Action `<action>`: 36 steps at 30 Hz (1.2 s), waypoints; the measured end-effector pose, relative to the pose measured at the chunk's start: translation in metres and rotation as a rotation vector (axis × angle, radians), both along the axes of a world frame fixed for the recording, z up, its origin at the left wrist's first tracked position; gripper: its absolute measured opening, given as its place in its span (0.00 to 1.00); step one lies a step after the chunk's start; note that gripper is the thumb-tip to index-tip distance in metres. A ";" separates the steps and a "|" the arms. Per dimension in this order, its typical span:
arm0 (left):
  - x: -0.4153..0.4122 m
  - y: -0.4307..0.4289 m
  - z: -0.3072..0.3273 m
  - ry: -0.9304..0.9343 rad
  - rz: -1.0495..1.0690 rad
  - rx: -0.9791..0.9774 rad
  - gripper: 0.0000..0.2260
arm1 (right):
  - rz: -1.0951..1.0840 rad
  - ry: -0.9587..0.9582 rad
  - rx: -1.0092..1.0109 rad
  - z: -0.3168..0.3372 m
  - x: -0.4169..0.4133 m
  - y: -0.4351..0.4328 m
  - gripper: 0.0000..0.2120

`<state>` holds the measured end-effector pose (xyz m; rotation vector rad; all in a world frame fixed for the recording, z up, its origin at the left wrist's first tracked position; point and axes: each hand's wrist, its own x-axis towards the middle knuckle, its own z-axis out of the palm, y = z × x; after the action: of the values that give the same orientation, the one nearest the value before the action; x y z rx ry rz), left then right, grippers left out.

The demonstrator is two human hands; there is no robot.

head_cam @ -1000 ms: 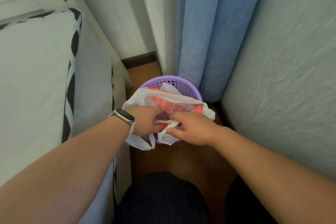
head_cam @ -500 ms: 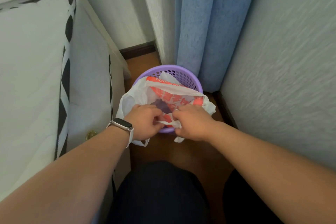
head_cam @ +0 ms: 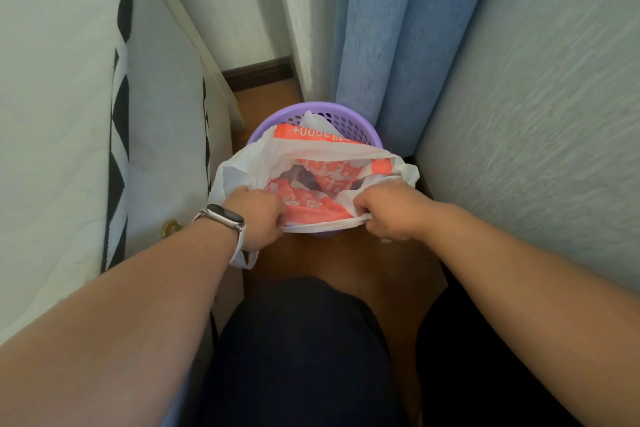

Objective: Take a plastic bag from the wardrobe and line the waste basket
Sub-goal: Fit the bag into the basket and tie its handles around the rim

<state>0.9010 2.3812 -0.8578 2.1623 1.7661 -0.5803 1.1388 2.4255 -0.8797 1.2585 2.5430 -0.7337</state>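
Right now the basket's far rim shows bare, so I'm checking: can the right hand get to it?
Probably yes. The right hand grips the bag at its near edge, and only loose plastic lies between it and the basket rim beyond. The curtain hangs beside that rim and may crowd it.

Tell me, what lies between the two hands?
In the head view, the plastic bag, its rim pulled taut from left hand to right hand, over the waste basket.
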 end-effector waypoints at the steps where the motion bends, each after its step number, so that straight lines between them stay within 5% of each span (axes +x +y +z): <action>1: -0.001 0.000 0.001 0.030 -0.007 -0.016 0.05 | -0.006 -0.020 -0.022 0.000 0.002 0.000 0.07; 4: 0.000 0.001 0.004 0.063 -0.057 0.008 0.10 | -0.020 -0.040 -0.067 0.000 0.005 0.003 0.04; 7: 0.013 0.007 0.008 -0.071 -0.091 0.235 0.17 | -0.108 0.103 -0.040 0.009 0.000 0.005 0.19; 9: 0.023 0.011 0.006 -0.216 -0.079 0.319 0.14 | -0.187 0.236 0.046 0.011 -0.004 0.009 0.17; 14: 0.026 0.022 -0.022 -0.421 0.120 0.198 0.11 | -0.199 0.206 0.105 -0.005 -0.018 0.019 0.18; 20: 0.004 0.061 -0.032 -0.197 0.274 0.448 0.17 | -0.288 0.146 0.261 -0.022 -0.028 0.035 0.30; 25: -0.007 0.096 -0.027 -0.024 0.100 0.513 0.20 | -0.371 0.088 0.316 -0.029 -0.025 0.049 0.35; 30: -0.021 0.123 -0.032 -0.041 0.043 0.521 0.24 | -0.412 0.101 0.360 -0.038 -0.026 0.064 0.42; 36: -0.035 0.153 -0.045 -0.224 0.062 0.496 0.25 | -0.522 0.187 0.177 -0.049 -0.015 0.080 0.46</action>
<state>0.8657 2.5343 -0.9032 2.3485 1.9932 0.1341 1.1241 2.5059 -0.9282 2.0454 2.4778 -0.7601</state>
